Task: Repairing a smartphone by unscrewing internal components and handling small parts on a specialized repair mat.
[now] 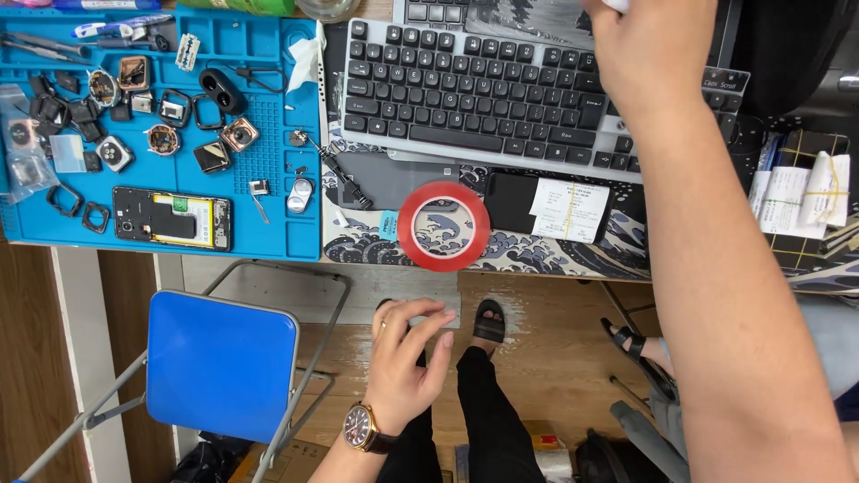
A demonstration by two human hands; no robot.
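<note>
Left hand: my left hand (407,358), a brown-strapped wristwatch (361,427) on its wrist, is below the counter edge, fingers closed on a small flat grey rectangular piece (445,310).
Right hand: my right hand (649,49) reaches over the far right of the black-keyed keyboard (483,89); fingers curl around something small and white at the frame's top, so I cannot tell the grip.
Grey piece: off the counter, over the wooden floor, just below the red ring of tape (444,225).
Tape: flat on the wave-patterned desk mat (573,255), near the counter edge.
Left of it: blue silicone repair mat (277,161) holding an opened phone (172,217) and watch cases.
Below: blue folding chair (219,362).
</note>
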